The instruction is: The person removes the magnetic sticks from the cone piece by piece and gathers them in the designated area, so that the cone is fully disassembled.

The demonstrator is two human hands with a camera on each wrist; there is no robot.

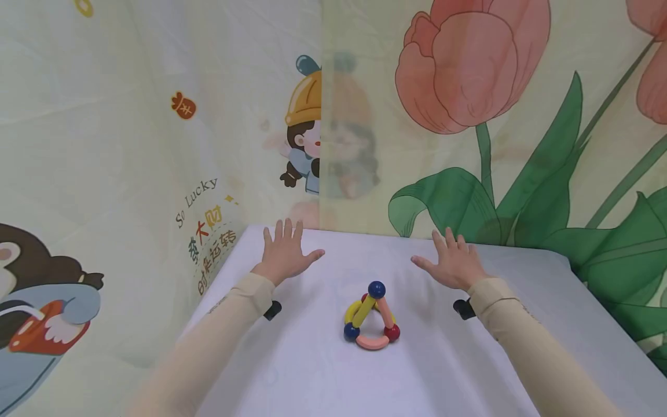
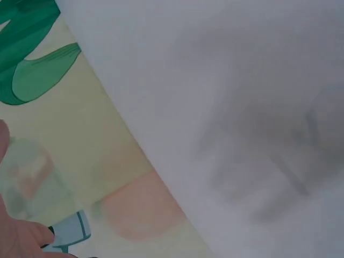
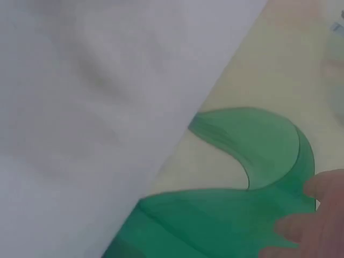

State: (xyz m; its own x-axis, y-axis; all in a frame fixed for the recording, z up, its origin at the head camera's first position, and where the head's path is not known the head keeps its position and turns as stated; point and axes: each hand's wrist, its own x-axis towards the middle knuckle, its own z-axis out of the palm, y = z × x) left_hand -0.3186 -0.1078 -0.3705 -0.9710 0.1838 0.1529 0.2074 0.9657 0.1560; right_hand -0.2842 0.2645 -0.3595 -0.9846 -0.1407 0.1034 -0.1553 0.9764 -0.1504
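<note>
On the white table stands a small pyramid-like toy (image 1: pixel 364 313) built of coloured rods and balls. Its top ball (image 1: pixel 377 289) is dark blue, with a yellow rod and a pink rod sloping down from it. Curved yellow and pink pieces form its base, joined by a blue ball (image 1: pixel 351 332) and red balls. My left hand (image 1: pixel 285 252) is spread in the air beyond the toy to its left, fingers straight. To the right, my right hand (image 1: pixel 452 260) is likewise raised with fingers spread. Both hands are apart from the toy and hold nothing.
The table (image 1: pixel 312 376) has a white cover and reaches back to a printed curtain (image 1: pixel 359 214) with tulips and cartoon figures. Another curtain (image 1: pixel 130 231) hangs along the left side. Dark wrist cameras show under each sleeve.
</note>
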